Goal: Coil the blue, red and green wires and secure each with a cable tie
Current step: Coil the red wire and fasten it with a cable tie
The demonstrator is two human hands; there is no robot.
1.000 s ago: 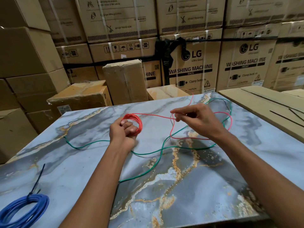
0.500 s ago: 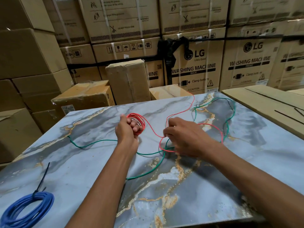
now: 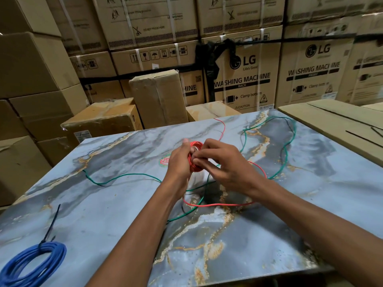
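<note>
Your left hand [image 3: 179,162] is curled round the small coil of thin red wire [image 3: 195,156], holding it upright above the table so the loops stay stacked while you add to them. Your right hand [image 3: 223,164] meets it from the other side, fingertips pinching the red strand at the coil's edge, apparently laying on the next turn. The loose tail of the red wire sweeps under your right wrist across the marbled blue-grey tabletop [image 3: 103,204] and back up toward the far edge, so plenty remains to wind. The long green wire [image 3: 128,175] lies uncoiled, snaking beneath both wrists and looping at the far right. At the near left corner sits the coiled blue wire [image 3: 31,264], already cinched by a black cable tie [image 3: 50,226]. More black ties [image 3: 360,137] lie on the cardboard sheet to the right, within reach.
</note>
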